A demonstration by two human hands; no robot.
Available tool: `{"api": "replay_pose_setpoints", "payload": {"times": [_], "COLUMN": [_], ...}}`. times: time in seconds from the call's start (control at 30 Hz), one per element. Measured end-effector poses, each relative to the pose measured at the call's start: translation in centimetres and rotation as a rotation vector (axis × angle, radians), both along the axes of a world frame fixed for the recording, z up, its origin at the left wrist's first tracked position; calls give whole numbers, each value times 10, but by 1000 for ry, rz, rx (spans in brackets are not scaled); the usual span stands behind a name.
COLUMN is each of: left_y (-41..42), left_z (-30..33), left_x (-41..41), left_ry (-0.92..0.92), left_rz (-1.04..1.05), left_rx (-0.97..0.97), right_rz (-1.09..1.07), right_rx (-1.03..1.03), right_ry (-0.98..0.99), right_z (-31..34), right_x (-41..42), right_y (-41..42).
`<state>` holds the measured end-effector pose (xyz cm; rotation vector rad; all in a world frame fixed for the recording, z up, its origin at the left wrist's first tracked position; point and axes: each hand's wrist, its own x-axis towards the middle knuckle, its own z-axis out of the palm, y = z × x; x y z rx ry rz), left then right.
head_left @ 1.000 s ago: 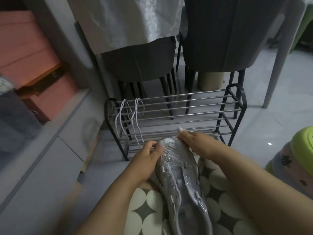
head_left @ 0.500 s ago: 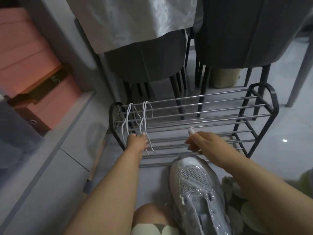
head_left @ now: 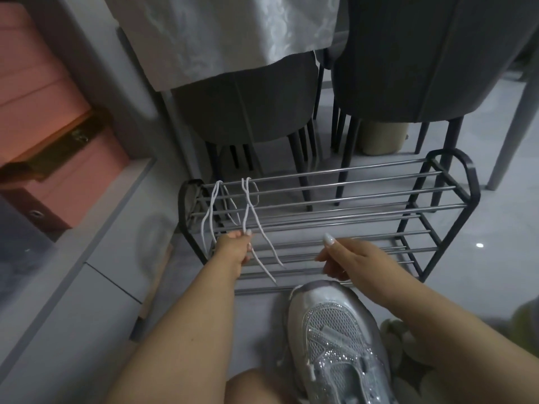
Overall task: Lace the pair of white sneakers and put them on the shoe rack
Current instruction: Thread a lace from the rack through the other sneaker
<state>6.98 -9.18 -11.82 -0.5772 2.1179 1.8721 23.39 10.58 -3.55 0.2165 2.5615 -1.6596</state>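
One silver-white sneaker (head_left: 335,333) with a glittery mesh top rests in my lap, toe pointing at the shoe rack (head_left: 335,196). Two white laces (head_left: 248,211) hang over the rack's top bars at its left end. My left hand (head_left: 234,249) reaches to the rack's left side and pinches a strand of the right-hand lace. My right hand (head_left: 347,259) hovers just above the sneaker's toe, fingers loosely curled, holding nothing. The second sneaker is not in view.
The black-framed rack with metal bars stands on the pale floor. Behind it are two grey chairs (head_left: 408,68) under a white tablecloth (head_left: 221,33). A grey cabinet (head_left: 73,258) with pink boxes (head_left: 38,106) lines the left side.
My left hand left the sneaker's toe, reached to the rack and took hold of a hanging lace. My right hand lifted off the sneaker. The view tilted forward.
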Motion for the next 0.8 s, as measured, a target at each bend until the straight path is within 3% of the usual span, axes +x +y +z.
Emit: {"api": "replay_pose_setpoints", "payload": {"times": [0.27,0.47,0.63,0.8], "left_y": [30,46,43,43], "left_z": [-4,-13,3,77], "left_x": [5,-2,12,37], "left_ry": [-91,-91,70,352], "left_rz": [-20,-43,-122,-184], "left_rx": [128,83,1,64], "right_rz": [-28,-33,-39,-89], "right_rx": [-29,-64,-47,-56], "right_ry": [1,-17,-10,76], "right_z": [0,-4,-1,16], "right_x": [10,2,0,7], "right_y": [8,12,11,4]}}
